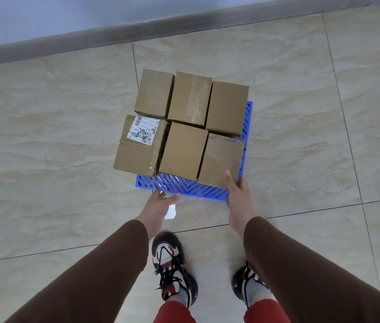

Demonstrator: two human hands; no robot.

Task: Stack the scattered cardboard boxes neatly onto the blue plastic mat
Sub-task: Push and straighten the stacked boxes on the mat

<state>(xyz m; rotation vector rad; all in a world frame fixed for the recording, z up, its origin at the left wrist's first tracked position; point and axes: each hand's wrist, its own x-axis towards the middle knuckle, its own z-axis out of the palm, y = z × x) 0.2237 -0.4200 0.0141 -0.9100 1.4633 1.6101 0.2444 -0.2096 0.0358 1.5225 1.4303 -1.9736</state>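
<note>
Right hand (236,190) grips near-right box (221,159), long axis pointing away.

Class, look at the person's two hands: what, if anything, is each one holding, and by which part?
The right hand grips the near right box at its near right corner. The left hand holds nothing.

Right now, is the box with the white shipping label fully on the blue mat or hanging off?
Hanging off: the labelled box juts past the blue mat at its left edge.
</note>
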